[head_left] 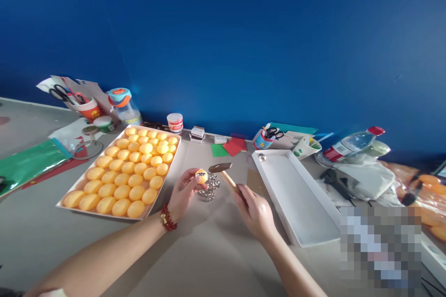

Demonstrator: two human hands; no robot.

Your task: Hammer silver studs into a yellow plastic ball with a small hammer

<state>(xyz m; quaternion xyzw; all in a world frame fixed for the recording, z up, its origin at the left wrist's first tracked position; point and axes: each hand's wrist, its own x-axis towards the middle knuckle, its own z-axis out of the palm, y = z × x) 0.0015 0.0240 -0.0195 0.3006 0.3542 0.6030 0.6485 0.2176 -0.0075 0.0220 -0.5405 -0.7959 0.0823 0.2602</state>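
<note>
Between the fingers of my left hand [186, 192] is an orange ping-pong ball [201, 177] with small dark, shiny bits on its face. My right hand [256, 209] grips a small hammer [228, 178] by its wooden handle, the metal head close to the ball on its right. Whether the head touches the ball I cannot tell. Just below the ball, a pile of small shiny silver metal pieces [209, 194] lies on the grey table. To the left, a shallow white box [104, 216] holds many orange balls in rows.
At right lies a long white tray [299, 204] with a few silver pieces [261, 157] in its far corner. Along the blue wall stand a water bottle [125, 106], a tub [174, 123], a pen cup [263, 139] and colored paper [235, 146]. A red-capped bottle [351, 144] lies tilted right.
</note>
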